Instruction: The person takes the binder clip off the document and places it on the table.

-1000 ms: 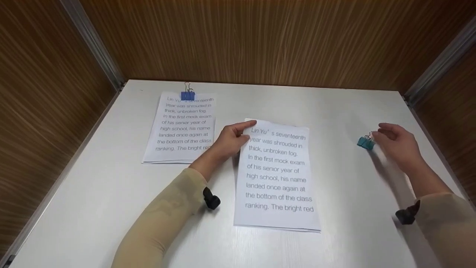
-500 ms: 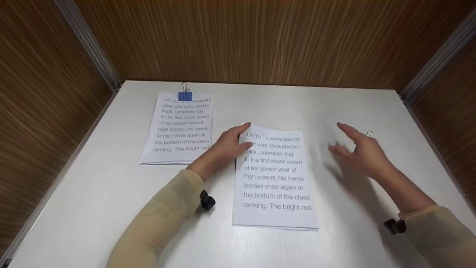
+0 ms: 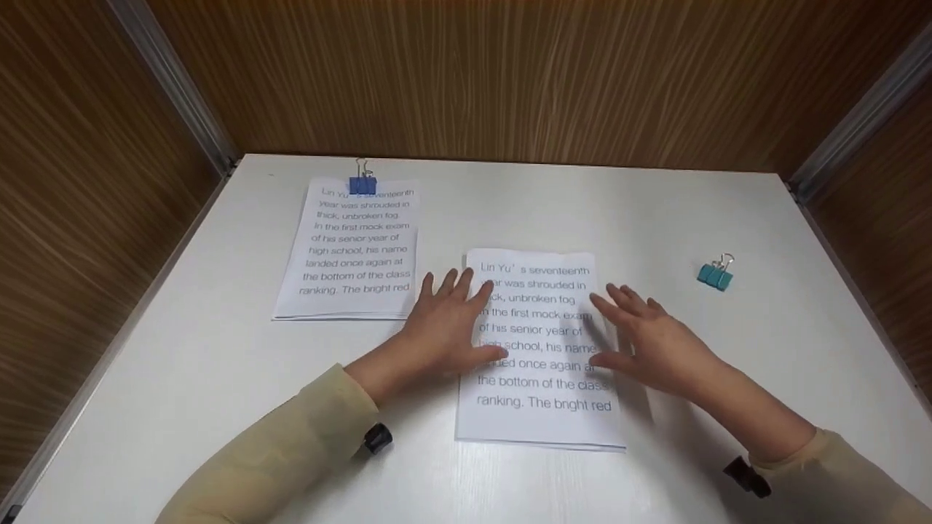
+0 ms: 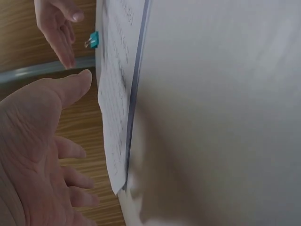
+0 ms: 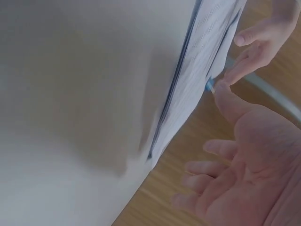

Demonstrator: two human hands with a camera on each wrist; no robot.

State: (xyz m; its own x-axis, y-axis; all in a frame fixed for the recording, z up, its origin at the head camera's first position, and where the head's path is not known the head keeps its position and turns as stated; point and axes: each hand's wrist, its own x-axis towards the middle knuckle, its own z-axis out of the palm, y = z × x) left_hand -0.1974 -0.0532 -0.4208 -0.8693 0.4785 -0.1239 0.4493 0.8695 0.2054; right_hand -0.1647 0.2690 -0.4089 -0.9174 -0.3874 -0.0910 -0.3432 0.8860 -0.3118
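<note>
A stack of printed paper point(image 3: 539, 422) lies on the white table in front of me. Over its left edge my left hand point(image 3: 444, 331) is spread, fingers apart and thumb above the text. On the other side my right hand point(image 3: 659, 346) hovers by the right edge, fingers extended and thumb pointing inward. Both wrist views show the palms raised above the table, with nothing in either hand. Farther right, a teal binder clip point(image 3: 715, 276) lies on the table with its wire handles up; it also shows small in the left wrist view point(image 4: 94, 39).
At the back left lies a second printed stack point(image 3: 349, 255) with a blue binder clip point(image 3: 362, 185) on its top edge. Wood-grain panels point(image 3: 510, 80) with metal corner posts enclose the table point(image 3: 182, 364) at the back and sides.
My right hand has left the teal binder clip and moved left to the paper stack. My left hand has released the stack's upper left corner and spread its fingers, slightly nearer me.
</note>
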